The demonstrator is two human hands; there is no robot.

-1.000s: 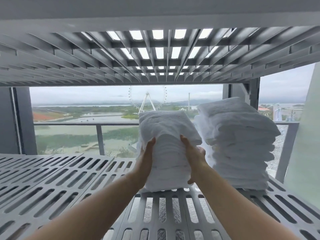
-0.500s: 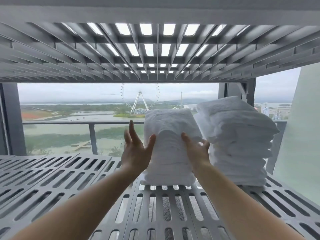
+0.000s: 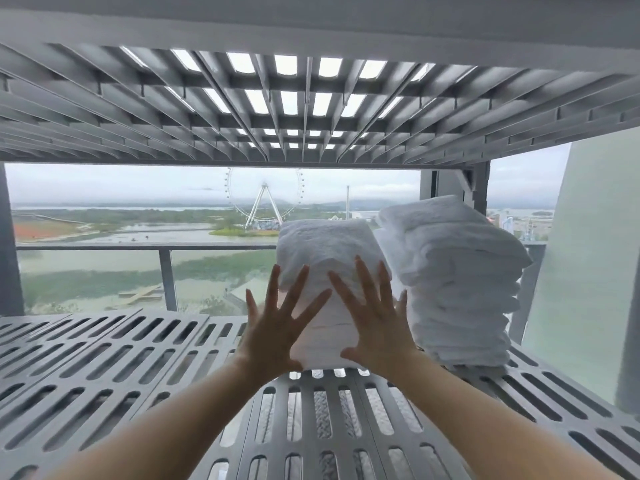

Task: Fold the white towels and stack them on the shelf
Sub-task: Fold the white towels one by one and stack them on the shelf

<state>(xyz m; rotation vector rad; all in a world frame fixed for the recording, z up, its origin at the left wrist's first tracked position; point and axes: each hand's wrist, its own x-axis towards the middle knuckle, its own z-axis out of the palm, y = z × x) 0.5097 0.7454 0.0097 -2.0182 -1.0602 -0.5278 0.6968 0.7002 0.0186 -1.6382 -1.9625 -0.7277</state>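
Note:
A stack of folded white towels [image 3: 329, 251] stands on the grey slotted shelf [image 3: 104, 368], a little right of centre. My left hand [image 3: 280, 327] and my right hand [image 3: 375, 323] lie flat against its front face, fingers spread wide, holding nothing. A taller stack of folded white towels [image 3: 457, 282] stands just to the right, close against the first stack.
Another slotted grey shelf board [image 3: 294, 105] hangs low overhead. A dark upright post [image 3: 478, 181] is behind the tall stack, and a pale panel [image 3: 588, 258] closes the right side. Beyond the shelf is a window with a railing [image 3: 104, 247].
My hands let go of the stack's sides and moved to its front, fingers now spread flat against it. The stack sits farther back on the shelf.

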